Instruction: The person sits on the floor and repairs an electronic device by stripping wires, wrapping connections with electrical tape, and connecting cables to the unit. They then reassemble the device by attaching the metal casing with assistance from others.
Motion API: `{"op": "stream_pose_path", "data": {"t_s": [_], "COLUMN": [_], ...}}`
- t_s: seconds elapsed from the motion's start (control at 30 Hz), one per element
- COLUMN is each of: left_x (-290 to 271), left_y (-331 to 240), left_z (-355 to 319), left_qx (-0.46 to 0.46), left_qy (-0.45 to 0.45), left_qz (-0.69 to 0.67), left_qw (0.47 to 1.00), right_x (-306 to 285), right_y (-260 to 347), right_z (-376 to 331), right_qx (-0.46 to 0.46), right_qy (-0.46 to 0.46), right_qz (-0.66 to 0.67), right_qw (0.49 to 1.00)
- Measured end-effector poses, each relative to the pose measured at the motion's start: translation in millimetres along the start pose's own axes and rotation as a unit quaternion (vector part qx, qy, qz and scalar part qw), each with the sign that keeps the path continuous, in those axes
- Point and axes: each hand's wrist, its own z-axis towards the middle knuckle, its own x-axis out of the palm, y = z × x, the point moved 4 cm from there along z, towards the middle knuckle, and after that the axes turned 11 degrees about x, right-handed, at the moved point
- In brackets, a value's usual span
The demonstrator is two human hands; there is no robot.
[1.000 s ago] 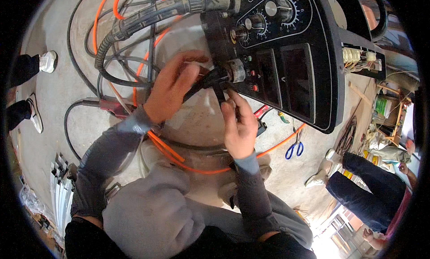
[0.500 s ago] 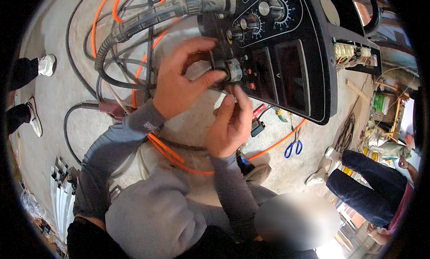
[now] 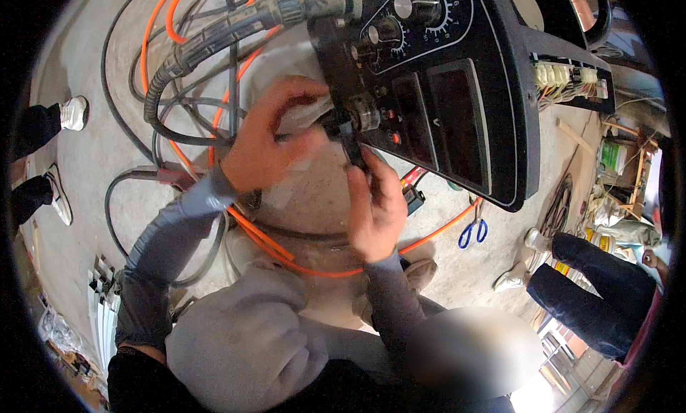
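A black welding machine front panel (image 3: 450,63) with round knobs and two dark display windows tilts across the upper right. On its lower left edge sits a round metal connector (image 3: 367,114) with a dark part beside it. My left hand (image 3: 264,145) is just left of this connector, thumb and fingers apart and curved, slightly blurred; nothing shows gripped in it. Below the connector my right hand (image 3: 379,209) pinches a narrow black strip-like piece (image 3: 351,147) between thumb and fingers. That piece reaches up to the connector; whether it is joined there I cannot tell.
A thick black hose (image 3: 232,31) runs from the panel to the left. Orange and black cables (image 3: 214,120) coil on the concrete floor. Blue-handled scissors (image 3: 473,233) lie to the right. One person (image 3: 579,277) stands at right; another's shoes (image 3: 71,113) show at left.
My left hand has drawn back left from the connector, its thumb off it. The right hand has moved slightly down and right, and the black piece in it now shows. The view has shifted slightly.
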Motion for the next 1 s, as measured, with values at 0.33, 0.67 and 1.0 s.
{"op": "stream_pose_path", "data": {"t_s": [0.33,0.67,1.0], "left_x": [20,25,21], "left_y": [43,-20,-27], "left_z": [5,12,9], "left_qx": [-0.314,-0.004,0.141], "left_qy": [-0.030,-0.166,0.062], "left_qz": [-0.203,0.037,0.179], "left_qw": [0.927,0.985,0.972], "right_x": [50,13,0], "right_y": [-21,53,40], "right_z": [19,2,-8], "right_qx": [-0.015,-0.092,-0.064], "right_qy": [-0.111,-0.066,-0.091], "right_qz": [-0.004,-0.024,-0.053], "right_qw": [0.994,0.993,0.992]}}
